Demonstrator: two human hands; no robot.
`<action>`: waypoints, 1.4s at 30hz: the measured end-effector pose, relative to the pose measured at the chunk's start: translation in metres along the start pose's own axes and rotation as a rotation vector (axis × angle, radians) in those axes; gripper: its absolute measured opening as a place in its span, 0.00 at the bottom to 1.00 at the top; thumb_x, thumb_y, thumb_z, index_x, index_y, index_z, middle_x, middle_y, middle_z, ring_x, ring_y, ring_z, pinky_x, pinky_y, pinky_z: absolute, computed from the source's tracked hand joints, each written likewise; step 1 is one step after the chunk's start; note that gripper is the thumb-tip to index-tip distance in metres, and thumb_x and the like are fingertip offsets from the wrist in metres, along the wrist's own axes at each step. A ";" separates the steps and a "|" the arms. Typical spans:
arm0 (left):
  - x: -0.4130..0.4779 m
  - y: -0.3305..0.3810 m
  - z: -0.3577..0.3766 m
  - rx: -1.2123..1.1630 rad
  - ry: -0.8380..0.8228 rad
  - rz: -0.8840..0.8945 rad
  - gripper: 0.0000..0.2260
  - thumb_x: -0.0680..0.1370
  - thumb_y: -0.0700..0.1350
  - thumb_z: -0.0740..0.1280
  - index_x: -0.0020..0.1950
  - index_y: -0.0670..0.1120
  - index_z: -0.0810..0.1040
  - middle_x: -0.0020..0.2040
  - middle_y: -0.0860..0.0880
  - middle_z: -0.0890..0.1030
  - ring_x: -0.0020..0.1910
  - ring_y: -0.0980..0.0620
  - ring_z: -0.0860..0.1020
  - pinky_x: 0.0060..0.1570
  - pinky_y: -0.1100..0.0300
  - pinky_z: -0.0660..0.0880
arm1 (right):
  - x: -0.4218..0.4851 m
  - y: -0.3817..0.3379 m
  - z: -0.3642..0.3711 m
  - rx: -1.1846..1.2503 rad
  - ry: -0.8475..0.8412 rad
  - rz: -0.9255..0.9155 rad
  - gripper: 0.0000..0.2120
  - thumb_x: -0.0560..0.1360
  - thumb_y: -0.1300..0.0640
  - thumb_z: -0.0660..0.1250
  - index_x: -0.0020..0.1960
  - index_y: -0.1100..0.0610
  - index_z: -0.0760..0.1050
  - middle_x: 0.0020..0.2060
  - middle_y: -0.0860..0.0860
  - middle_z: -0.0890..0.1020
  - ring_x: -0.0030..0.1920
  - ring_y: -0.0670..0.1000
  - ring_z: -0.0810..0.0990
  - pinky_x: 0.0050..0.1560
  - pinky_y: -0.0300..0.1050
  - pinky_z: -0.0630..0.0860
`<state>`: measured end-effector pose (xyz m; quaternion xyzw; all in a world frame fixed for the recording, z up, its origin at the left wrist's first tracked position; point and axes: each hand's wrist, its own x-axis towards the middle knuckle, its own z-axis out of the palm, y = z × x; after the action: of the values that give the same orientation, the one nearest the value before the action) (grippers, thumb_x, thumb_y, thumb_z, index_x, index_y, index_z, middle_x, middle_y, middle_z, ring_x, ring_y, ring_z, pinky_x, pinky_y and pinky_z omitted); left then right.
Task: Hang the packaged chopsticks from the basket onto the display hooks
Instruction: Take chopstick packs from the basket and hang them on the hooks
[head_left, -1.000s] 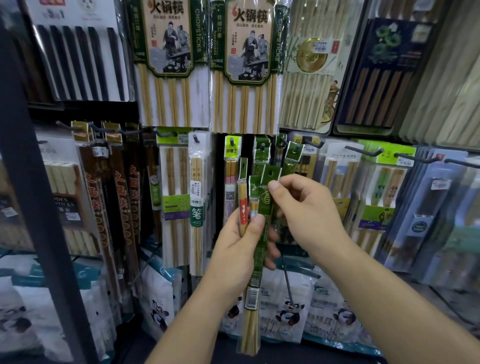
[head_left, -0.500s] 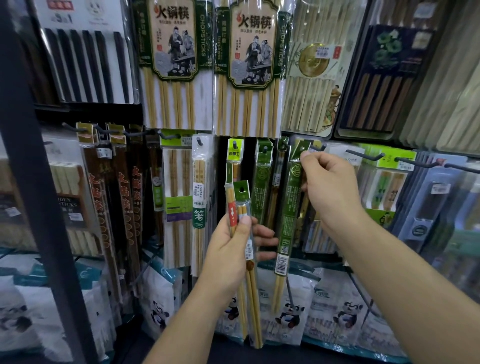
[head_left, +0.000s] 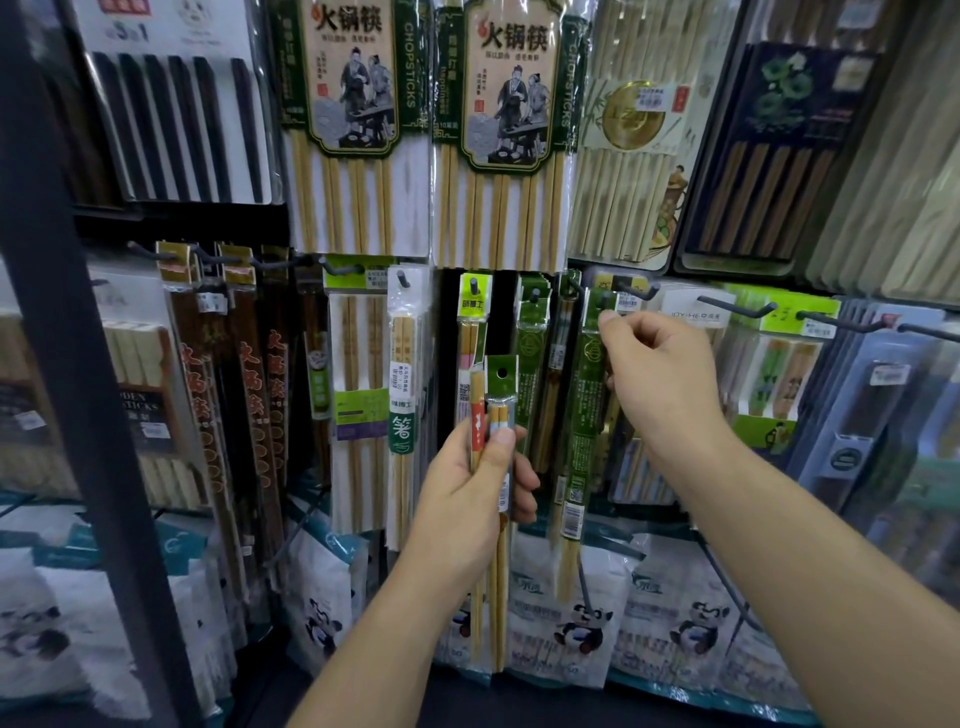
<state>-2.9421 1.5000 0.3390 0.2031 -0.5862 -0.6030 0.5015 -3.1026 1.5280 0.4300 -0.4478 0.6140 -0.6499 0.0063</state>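
Note:
My left hand (head_left: 475, 493) grips two slim chopstick packs (head_left: 493, 415) upright in front of the rack, one with a red band and one with a green header card and a round hang hole. My right hand (head_left: 660, 379) pinches the top of a long green chopstick pack (head_left: 579, 436) at a dark display hook (head_left: 605, 301). The pack's header sits at the hook and its body hangs straight down. Whether the hole is fully on the hook is hidden by my fingers. No basket is in view.
Rows of hanging chopstick packs fill the rack, with large packs (head_left: 358, 124) above and panda-printed bags (head_left: 576, 618) below. Bare hooks (head_left: 737, 306) jut out to the right. A dark metal post (head_left: 78, 364) stands at the left.
My right hand took one green pack from the bunch in my left hand and carried it up and right to the hook. My left hand has stayed with the other packs.

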 end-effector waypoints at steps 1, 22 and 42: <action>0.000 0.001 0.000 -0.002 -0.001 -0.002 0.09 0.86 0.48 0.61 0.58 0.45 0.78 0.37 0.47 0.82 0.33 0.50 0.78 0.35 0.59 0.79 | 0.000 0.003 0.000 -0.013 0.007 -0.006 0.21 0.82 0.49 0.66 0.38 0.63 0.72 0.24 0.46 0.69 0.29 0.46 0.71 0.43 0.39 0.78; -0.003 0.000 0.008 0.028 -0.047 -0.025 0.10 0.86 0.45 0.60 0.59 0.51 0.82 0.49 0.49 0.86 0.47 0.56 0.84 0.47 0.64 0.80 | -0.030 -0.002 -0.004 0.022 -0.215 -0.011 0.14 0.84 0.52 0.63 0.42 0.53 0.79 0.28 0.44 0.76 0.27 0.38 0.70 0.29 0.30 0.67; -0.002 -0.001 0.000 0.083 -0.045 -0.027 0.11 0.87 0.43 0.58 0.54 0.46 0.81 0.36 0.51 0.82 0.35 0.55 0.78 0.34 0.66 0.73 | 0.007 -0.011 -0.002 0.032 -0.048 0.010 0.22 0.84 0.50 0.61 0.53 0.73 0.72 0.33 0.55 0.67 0.32 0.50 0.61 0.27 0.25 0.67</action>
<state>-2.9417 1.5014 0.3378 0.2181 -0.6189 -0.5894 0.4712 -3.1023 1.5283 0.4432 -0.4602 0.6055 -0.6485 0.0313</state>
